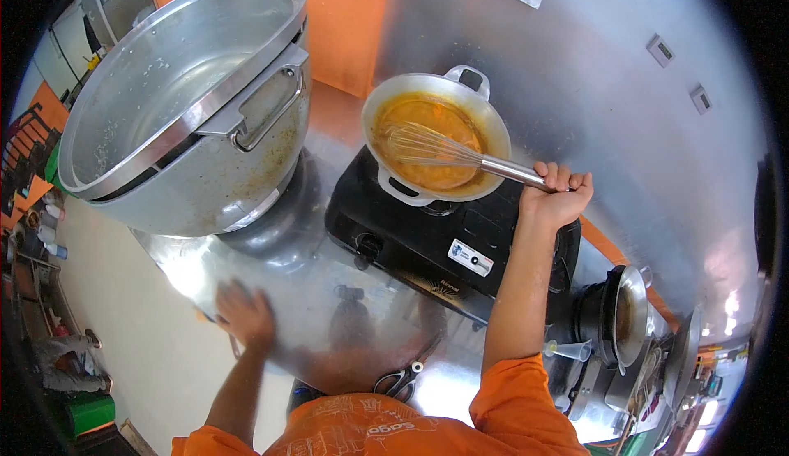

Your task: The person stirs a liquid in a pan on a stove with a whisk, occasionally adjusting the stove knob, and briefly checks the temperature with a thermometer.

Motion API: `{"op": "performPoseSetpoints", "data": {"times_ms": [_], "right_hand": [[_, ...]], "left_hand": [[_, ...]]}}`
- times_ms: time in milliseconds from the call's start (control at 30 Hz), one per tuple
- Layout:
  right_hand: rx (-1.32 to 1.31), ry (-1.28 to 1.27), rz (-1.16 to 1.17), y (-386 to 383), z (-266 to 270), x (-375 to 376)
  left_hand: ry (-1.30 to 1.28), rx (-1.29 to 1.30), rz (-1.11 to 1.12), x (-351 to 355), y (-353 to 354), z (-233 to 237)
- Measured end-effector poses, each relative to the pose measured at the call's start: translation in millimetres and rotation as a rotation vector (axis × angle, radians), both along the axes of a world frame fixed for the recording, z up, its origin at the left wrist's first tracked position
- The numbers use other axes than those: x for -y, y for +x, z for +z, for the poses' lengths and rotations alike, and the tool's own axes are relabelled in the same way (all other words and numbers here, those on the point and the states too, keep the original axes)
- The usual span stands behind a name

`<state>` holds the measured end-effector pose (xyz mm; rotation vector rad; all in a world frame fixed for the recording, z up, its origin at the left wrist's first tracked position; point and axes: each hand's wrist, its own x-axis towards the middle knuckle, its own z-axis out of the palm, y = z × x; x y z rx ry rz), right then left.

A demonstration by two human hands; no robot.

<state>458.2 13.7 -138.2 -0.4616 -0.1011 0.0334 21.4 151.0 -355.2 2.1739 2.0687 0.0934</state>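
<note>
A metal whisk (514,170) is held by its handle in my right hand (559,190), fingers wrapped round it. Its wires dip into an orange-brown liquid (431,119) in a silver two-handled pan (496,127). The pan stands on the left part of a black gas stove (411,238). Over the near left edge of the steel table (316,324) is my left hand (245,316), slightly blurred, its fingers apart and holding nothing.
A very large silver pot (246,176) stands left of the stove. Scissors (400,384) lie near my body. To the right are a dark pot (604,316), a clear plastic cup (575,350) and utensils. A steel wall (575,69) rises behind the stove.
</note>
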Motion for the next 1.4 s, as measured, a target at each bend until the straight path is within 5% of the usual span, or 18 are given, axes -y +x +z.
{"op": "performPoseSetpoints", "data": {"times_ms": [1400], "right_hand": [[-0.033,0.003,-0.001,-5.8,1.5,-5.0]], "left_hand": [[-0.012,0.018,0.01,-0.5,-0.8,-1.2]]}}
